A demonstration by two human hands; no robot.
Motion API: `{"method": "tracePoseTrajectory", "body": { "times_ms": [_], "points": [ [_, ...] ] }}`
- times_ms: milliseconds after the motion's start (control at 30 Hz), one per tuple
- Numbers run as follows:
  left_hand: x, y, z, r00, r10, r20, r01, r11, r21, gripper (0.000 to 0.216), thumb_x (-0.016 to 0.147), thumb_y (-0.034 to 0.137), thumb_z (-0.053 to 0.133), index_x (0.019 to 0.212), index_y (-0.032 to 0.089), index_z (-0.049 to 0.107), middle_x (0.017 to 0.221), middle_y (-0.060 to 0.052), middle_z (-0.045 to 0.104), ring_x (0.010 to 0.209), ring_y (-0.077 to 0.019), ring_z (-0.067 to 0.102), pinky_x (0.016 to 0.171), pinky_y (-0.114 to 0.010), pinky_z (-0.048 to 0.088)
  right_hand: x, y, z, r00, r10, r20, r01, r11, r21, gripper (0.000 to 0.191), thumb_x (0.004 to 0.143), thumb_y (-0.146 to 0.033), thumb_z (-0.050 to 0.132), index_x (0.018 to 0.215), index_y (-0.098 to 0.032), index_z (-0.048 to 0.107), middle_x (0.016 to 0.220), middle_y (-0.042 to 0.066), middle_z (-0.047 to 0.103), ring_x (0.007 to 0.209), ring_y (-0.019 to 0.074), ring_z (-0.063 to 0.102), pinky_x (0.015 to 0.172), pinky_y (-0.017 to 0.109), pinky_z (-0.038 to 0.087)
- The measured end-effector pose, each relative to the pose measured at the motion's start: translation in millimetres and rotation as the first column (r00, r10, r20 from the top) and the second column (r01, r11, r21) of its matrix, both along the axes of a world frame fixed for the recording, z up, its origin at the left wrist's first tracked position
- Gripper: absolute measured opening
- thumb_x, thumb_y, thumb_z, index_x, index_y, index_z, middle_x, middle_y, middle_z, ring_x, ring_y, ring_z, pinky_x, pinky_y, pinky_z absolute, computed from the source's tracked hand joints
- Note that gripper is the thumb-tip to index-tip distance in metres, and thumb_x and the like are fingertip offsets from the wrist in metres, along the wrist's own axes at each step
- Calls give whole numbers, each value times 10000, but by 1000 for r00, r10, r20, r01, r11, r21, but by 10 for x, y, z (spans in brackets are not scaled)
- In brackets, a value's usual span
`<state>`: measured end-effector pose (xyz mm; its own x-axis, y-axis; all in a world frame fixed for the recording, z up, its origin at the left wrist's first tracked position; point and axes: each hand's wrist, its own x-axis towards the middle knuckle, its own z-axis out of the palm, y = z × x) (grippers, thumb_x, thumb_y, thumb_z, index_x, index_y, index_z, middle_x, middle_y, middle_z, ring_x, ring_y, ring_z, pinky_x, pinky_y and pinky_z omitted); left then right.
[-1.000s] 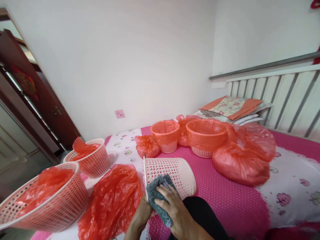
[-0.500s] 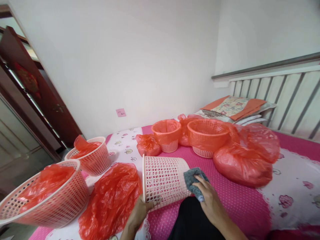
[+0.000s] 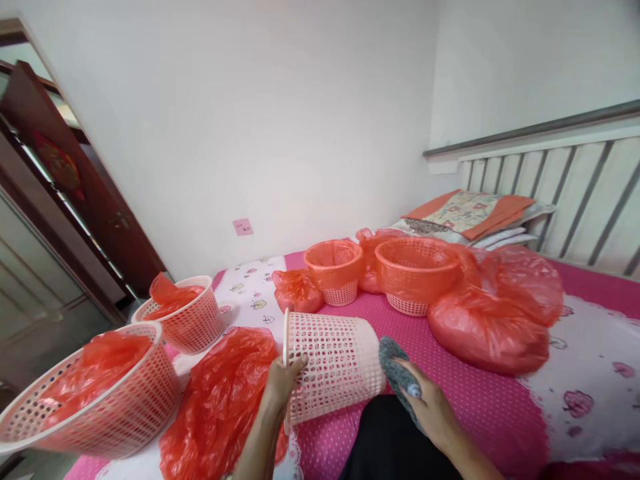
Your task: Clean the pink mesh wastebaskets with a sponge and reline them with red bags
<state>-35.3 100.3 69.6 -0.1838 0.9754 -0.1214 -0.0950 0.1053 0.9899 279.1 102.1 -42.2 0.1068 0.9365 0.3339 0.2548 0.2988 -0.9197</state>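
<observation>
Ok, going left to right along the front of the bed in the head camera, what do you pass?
Big pink basket → loose red bag → left hand → basket lying on its side → grey cloth under the right hand.

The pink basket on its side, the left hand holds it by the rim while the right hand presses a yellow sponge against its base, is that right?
Not quite: the head view shows a grey cloth, not a yellow sponge, in the right hand. The left hand does hold the pink basket by its rim.
</observation>
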Motion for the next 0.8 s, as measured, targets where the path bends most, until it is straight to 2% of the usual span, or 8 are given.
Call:
{"method": "tracePoseTrajectory", "body": {
  "times_ms": [100, 167, 200, 300, 400, 500, 600, 800],
  "points": [
    [20, -99, -41, 999, -49, -10, 49, 999, -8, 580, 515, 629, 954, 727, 134, 741, 640, -35, 727, 593, -180, 651, 655, -340, 521, 166, 39, 104, 960, -222, -173, 197, 969, -146, 537, 771, -583, 695, 1140, -200, 774, 1093, 136, 843, 1009, 339, 805, 893, 438, 660],
    [22, -181, -69, 998, -62, -20, 62, 998, -8, 591, 547, 665, 930, 733, 138, 739, 654, -33, 725, 610, -176, 647, 677, -337, 514, 233, 90, 217, 906, -357, -227, 328, 932, -156, 579, 762, -629, 702, 1121, -180, 765, 1079, 149, 840, 1001, 353, 799, 877, 451, 656],
    [24, -214, -85, 998, -62, -26, 62, 998, -10, 593, 552, 679, 924, 721, 145, 730, 642, -24, 713, 604, -171, 636, 670, -331, 502, 234, 125, 276, 893, -379, -242, 356, 925, -133, 586, 773, -630, 699, 1137, -174, 758, 1095, 151, 836, 1016, 353, 793, 898, 458, 649],
    [35, -269, -141, 998, -42, -39, 42, 999, -17, 605, 529, 710, 923, 676, 170, 695, 606, 2, 678, 601, -162, 625, 646, -313, 480, 90, 274, 375, 928, -284, -242, 283, 958, -40, 606, 821, -596, 691, 1257, -177, 725, 1187, 146, 816, 1091, 333, 776, 1002, 482, 611],
    [50, -287, -197, 999, -23, -49, 22, 999, -28, 602, 523, 714, 928, 663, 176, 695, 597, 0, 687, 610, -167, 651, 600, -285, 448, -183, 468, 274, 984, -135, -115, 142, 988, 55, 634, 808, -556, 715, 1331, -197, 699, 1352, 153, 757, 1254, 337, 712, 1140, 543, 530],
    [57, -296, -255, 999, -19, -44, 17, 999, -39, 579, 525, 683, 943, 684, 169, 730, 617, -23, 729, 632, -179, 689, 585, -273, 450, -414, 637, 63, 986, -168, -2, 167, 974, 152, 620, 834, -552, 666, 1338, -190, 695, 1446, 174, 700, 1383, 351, 624, 1227, 604, 433],
    [64, -297, -323, 1000, -14, -24, 13, 999, -41, 555, 477, 621, 983, 682, 157, 759, 641, -45, 763, 604, -168, 671, 578, -278, 460, -531, 736, -67, 978, -206, 20, 197, 957, 215, 617, 911, -527, 573, 1403, -161, 646, 1492, 197, 660, 1417, 330, 597, 1238, 593, 428],
    [101, -283, -427, 999, 1, 33, 0, 999, -36, 541, 415, 506, 1032, 745, 140, 809, 660, -47, 781, 615, -161, 668, 634, -292, 507, -621, 955, 44, 971, -222, 94, 197, 956, 217, 607, 918, -484, 548, 1408, -137, 637, 1484, 204, 663, 1409, 330, 604, 1221, 583, 449]
  ]
}}
